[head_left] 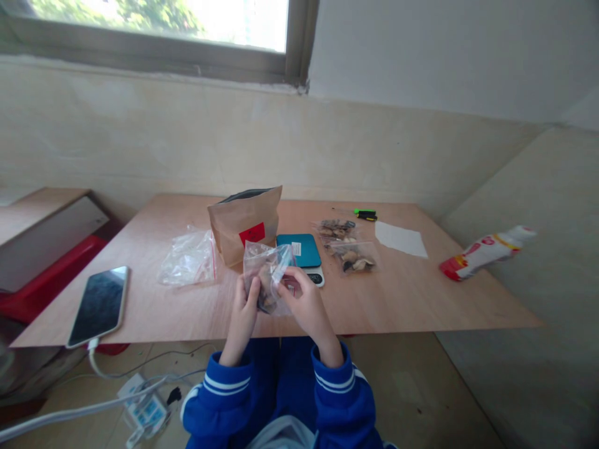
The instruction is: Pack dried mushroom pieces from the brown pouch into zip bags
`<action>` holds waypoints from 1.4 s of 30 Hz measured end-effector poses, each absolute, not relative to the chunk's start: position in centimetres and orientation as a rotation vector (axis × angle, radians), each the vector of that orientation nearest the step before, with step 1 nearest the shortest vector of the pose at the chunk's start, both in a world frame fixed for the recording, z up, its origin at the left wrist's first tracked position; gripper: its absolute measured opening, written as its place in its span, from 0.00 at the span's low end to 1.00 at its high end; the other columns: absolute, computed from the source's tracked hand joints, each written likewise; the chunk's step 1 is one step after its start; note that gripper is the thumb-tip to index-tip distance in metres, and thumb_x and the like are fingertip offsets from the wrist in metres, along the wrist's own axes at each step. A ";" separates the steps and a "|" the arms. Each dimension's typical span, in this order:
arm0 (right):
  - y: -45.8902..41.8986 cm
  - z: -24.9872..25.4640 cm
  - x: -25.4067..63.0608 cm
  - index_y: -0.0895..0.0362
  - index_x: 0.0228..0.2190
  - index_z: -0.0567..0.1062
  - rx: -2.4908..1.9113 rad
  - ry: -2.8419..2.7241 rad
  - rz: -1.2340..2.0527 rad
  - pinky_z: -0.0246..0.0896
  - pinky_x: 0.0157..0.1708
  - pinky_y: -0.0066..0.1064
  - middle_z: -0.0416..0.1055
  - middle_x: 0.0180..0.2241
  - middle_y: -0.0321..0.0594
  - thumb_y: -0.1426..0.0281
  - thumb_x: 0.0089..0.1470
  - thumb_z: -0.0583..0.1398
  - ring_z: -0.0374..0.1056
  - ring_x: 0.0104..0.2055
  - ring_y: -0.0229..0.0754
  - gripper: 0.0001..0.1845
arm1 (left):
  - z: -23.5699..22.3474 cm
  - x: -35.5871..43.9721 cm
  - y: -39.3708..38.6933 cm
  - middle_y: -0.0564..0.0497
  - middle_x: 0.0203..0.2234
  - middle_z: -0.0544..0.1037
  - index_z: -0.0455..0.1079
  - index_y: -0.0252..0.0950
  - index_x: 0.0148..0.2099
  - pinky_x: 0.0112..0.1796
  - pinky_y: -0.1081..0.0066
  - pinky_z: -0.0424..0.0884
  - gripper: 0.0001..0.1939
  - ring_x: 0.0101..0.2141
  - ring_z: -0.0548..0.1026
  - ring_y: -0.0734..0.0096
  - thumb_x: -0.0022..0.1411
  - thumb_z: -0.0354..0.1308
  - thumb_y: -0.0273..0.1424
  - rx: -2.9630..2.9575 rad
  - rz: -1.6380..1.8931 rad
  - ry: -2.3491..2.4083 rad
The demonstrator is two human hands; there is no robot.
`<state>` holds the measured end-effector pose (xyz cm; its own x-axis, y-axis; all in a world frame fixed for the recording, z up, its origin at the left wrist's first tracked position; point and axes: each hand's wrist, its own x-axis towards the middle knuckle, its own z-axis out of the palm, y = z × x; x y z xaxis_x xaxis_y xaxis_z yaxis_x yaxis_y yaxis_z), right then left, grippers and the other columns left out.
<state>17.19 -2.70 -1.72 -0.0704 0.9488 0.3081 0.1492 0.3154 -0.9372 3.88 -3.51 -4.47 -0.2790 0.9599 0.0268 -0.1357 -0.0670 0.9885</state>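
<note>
Between my two hands is a clear zip bag point(267, 282) with brown dried pieces in its lower part. My left hand point(246, 302) grips its left side, thumb in front. The fingers of my right hand point(304, 302) pinch the bag's right side near the upper part. Just behind stands a brown paper pouch point(229, 234) with a red label, its top open. A kitchen scale point(316, 275) with a teal plate point(306, 251) sits behind my right hand, partly hidden by the bag.
Filled zip bags point(358, 259) lie right of the scale, near screwdrivers point(365, 214) and white paper point(401, 239). A bottle point(486, 252) stands at the right. At the left are empty plastic bags point(189, 259) and a phone point(100, 305) with a charging cable point(96, 358).
</note>
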 end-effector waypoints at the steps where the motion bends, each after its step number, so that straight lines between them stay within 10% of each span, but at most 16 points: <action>1: -2.6 -1.8 17.1 0.55 0.41 0.73 -1.060 -1.443 0.959 0.69 0.47 0.35 0.73 0.43 0.43 0.66 0.54 0.62 0.72 0.44 0.43 0.12 | -4.7 3.9 -3.5 0.49 0.40 0.77 0.70 0.39 0.45 0.43 0.70 0.70 0.24 0.44 0.74 0.65 0.55 0.59 0.51 0.935 1.503 1.282; 11: -1.4 -0.5 17.6 0.56 0.35 0.72 -1.118 -1.331 1.025 0.70 0.38 0.33 0.76 0.35 0.41 0.59 0.47 0.67 0.73 0.36 0.42 0.17 | -4.9 4.2 -3.2 0.43 0.45 0.79 0.71 0.35 0.53 0.42 0.62 0.72 0.36 0.47 0.75 0.53 0.51 0.59 0.56 0.526 1.281 0.966; 20: 0.9 3.1 18.7 0.57 0.33 0.75 -1.065 -1.260 1.126 0.70 0.30 0.30 0.77 0.31 0.39 0.57 0.45 0.67 0.74 0.31 0.41 0.18 | -5.1 4.9 -3.1 0.49 0.36 0.80 0.74 0.37 0.45 0.37 0.70 0.71 0.23 0.37 0.76 0.66 0.52 0.65 0.47 0.420 1.392 0.864; 32: 13.0 11.8 14.7 0.54 0.27 0.71 -0.503 -1.463 0.882 0.71 0.41 0.31 0.74 0.38 0.36 0.53 0.40 0.70 0.73 0.39 0.38 0.21 | -4.9 3.0 -3.4 0.50 0.29 0.77 0.73 0.36 0.39 0.25 0.75 0.65 0.24 0.27 0.73 0.72 0.48 0.65 0.51 0.406 1.428 0.974; 42: 15.9 8.7 12.3 0.56 0.28 0.75 -0.516 -1.644 0.874 0.69 0.45 0.35 0.75 0.40 0.40 0.53 0.45 0.66 0.73 0.42 0.42 0.19 | -6.0 1.9 -2.9 0.52 0.29 0.77 0.72 0.37 0.38 0.30 0.72 0.69 0.23 0.27 0.74 0.72 0.47 0.67 0.49 0.351 1.466 0.961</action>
<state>12.33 15.88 8.69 -0.2569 0.7310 0.6322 -0.1155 0.6263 -0.7710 1.93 -2.91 -6.02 -0.1681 0.9291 -0.3294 -0.6728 0.1360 0.7272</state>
